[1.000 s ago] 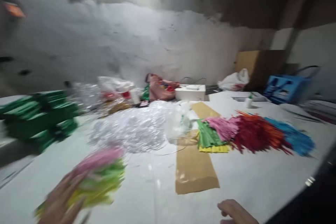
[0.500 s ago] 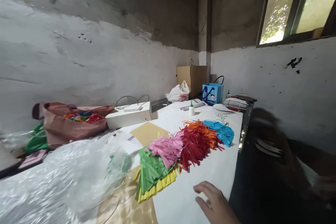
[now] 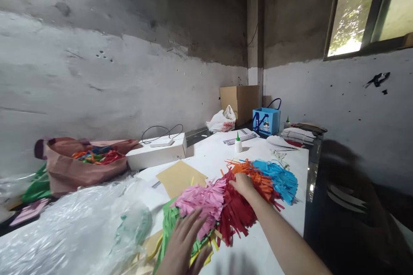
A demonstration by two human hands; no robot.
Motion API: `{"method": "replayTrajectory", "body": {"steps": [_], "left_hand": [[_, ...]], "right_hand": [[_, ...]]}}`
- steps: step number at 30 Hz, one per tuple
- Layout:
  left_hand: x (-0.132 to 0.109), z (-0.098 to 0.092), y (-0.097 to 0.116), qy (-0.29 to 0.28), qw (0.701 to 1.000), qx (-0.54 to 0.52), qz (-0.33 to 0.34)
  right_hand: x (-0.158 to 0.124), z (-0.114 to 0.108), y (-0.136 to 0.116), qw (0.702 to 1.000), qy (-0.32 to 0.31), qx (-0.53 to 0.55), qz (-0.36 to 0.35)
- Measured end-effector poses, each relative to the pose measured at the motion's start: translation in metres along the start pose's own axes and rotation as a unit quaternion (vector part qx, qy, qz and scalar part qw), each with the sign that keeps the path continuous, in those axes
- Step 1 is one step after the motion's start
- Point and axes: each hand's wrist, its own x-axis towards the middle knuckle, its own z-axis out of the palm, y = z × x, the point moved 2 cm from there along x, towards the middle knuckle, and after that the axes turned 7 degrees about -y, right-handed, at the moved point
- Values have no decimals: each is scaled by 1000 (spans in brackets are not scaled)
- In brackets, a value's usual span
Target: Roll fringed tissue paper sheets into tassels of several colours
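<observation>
Tangles look likely, so hold red fringe (image 3: 238, 215) by its far edge, where right grip (image 3: 243, 183) curls, pinch unclear; left grip (image 3: 183, 240), spread, covers some pink fringe (image 3: 202, 197).

A lateral pass across the middle is obstructed by the row of fringed paper (image 3: 237, 219), with the left hand (image 3: 184, 240) at its near left portion and the right hand (image 3: 242, 184) over its red section. Bulky clear plastic (image 3: 74, 232) blocks the near left. Beyond the row, bare tabletop (image 3: 206, 151) provides passage between the white box (image 3: 158, 152) and the upright bottle (image 3: 238, 145).
</observation>
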Motion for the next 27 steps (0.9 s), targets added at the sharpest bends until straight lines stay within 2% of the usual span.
{"method": "replayTrajectory", "body": {"steps": [2,4,6,8,13,20,24,27], "left_hand": [[52,16,8,-61,998,-27,-2],[99,35,12,-85,995,-43,0],[130,52,10,-95,994,-58,-5],[146,65,3,-99,992,-77,-8],[154,74,-12,-110,985,-132,-2],[169,83,-19,-121,962,-237,-64],[164,75,-17,-136,943,-288,-93],[154,59,-6,-92,942,-304,-103]], "right_hand": [[-8,8,-1,1000,-5,-5,-13],[-26,12,1,999,11,-4,-36],[-48,11,6,997,38,0,-65],[-69,8,16,994,67,5,-85],[-103,1,41,986,117,15,-115],[-116,5,51,973,168,21,-159],[-118,2,63,963,219,36,-155],[-120,-5,69,948,281,54,-142]]}}
